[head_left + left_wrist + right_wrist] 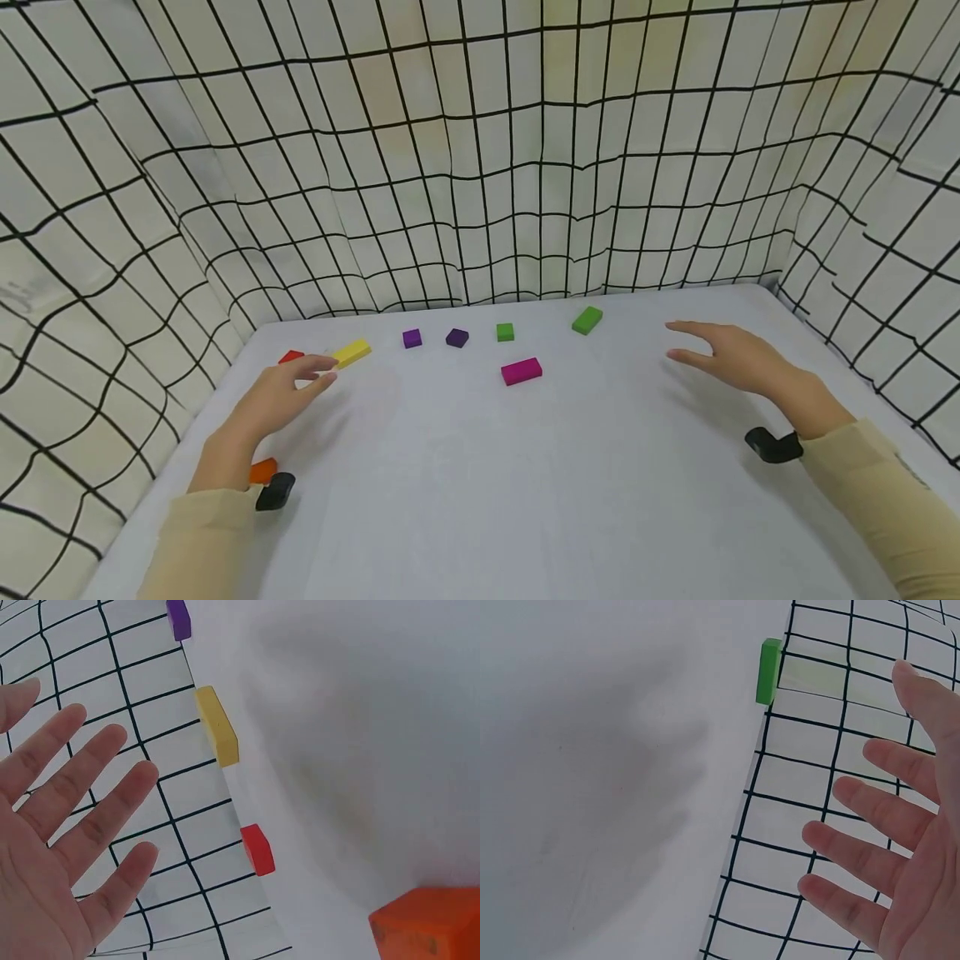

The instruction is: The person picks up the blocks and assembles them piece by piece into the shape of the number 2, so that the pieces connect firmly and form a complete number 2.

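Observation:
My left hand (pixel 279 396) hovers over the left side of the white table, fingers spread and nothing in them. Closest to its fingertips in the head view are a yellow block (pixel 352 353) and a red block (pixel 291 356), which the hand partly covers. By the left wrist lies an orange block (pixel 263 471). On the right, my right hand (pixel 738 358) is held above the table, palm inward, holding nothing. The nearest piece to it is a long green block (pixel 587 321). A magenta block (pixel 521 372) lies between the hands, nearer to me than the back row.
Toward the back edge sit a purple block (pixel 412 338), a dark purple block (pixel 457 337) and a small green block (pixel 506 332). White sheeting with a black grid net (pixel 480 192) encloses the table (pixel 480 500) at the back and both sides.

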The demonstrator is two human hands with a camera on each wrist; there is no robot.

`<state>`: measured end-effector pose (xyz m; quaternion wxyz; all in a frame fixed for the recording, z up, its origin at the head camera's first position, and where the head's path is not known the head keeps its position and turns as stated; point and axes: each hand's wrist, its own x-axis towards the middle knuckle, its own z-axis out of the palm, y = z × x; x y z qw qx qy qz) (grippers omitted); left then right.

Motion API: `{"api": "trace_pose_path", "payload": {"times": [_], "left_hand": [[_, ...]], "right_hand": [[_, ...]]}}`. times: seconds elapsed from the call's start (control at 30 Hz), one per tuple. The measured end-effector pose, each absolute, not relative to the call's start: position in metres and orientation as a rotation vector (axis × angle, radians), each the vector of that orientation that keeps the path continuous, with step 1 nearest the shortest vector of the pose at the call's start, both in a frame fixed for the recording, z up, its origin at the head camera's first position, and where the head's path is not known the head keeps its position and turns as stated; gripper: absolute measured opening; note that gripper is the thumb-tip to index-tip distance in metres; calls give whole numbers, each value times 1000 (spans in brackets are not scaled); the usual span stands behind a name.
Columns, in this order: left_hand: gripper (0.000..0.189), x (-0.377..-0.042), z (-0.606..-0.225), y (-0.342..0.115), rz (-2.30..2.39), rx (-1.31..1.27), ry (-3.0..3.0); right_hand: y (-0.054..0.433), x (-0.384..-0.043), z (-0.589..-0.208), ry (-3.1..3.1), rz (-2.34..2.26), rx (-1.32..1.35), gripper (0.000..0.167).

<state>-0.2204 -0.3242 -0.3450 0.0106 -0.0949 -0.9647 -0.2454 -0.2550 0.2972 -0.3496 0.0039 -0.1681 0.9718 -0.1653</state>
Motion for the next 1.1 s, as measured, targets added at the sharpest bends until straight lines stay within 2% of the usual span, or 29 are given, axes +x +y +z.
{"api": "trace_pose_path", "payload": {"times": [0.17, 0.7, 1.1], "left_hand": [[44, -217, -343, -334, -801, -327, -3000], [45, -201, -340, -360, -806, -330, -3073], [41, -187, -334, -380, -852, -207, -3170]], "right_hand": [[302, -254, -349, 3044, -527, -529, 69], [324, -247, -352, 3010, -594, -526, 60], [349, -243, -358, 2976, -646, -614, 52]]}}
